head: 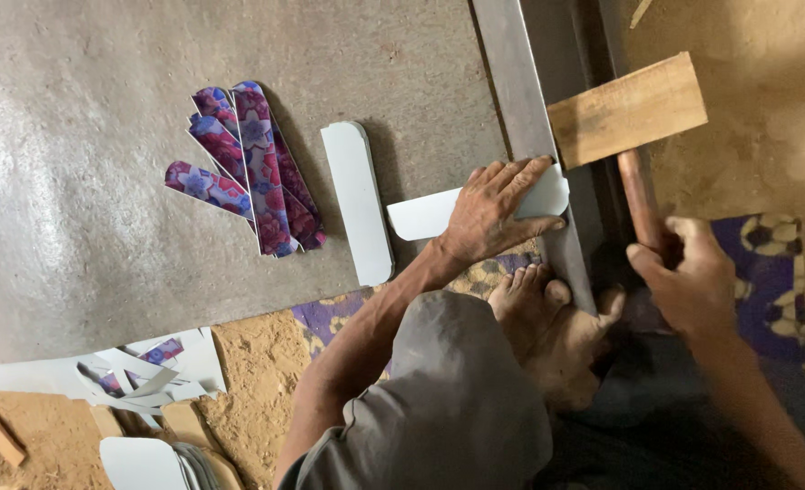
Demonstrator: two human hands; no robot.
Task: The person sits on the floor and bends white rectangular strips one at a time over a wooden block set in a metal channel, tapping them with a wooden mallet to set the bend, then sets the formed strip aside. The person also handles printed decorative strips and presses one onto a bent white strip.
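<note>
While pressing white strip (439, 213), left hand (493, 213); right hand (688, 281) seemingly around mallet (634, 122).

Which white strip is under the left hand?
The white strip lying crosswise, its rounded end on the metal bar, pinned by the left hand. The other white strip lies lengthwise, untouched.

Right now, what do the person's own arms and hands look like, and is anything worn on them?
Both hands are bare: no gloves, rings or watch show on the left hand or the right hand. Both forearms are uncovered, with no sleeve in view. Dust marks the knuckles.
</note>
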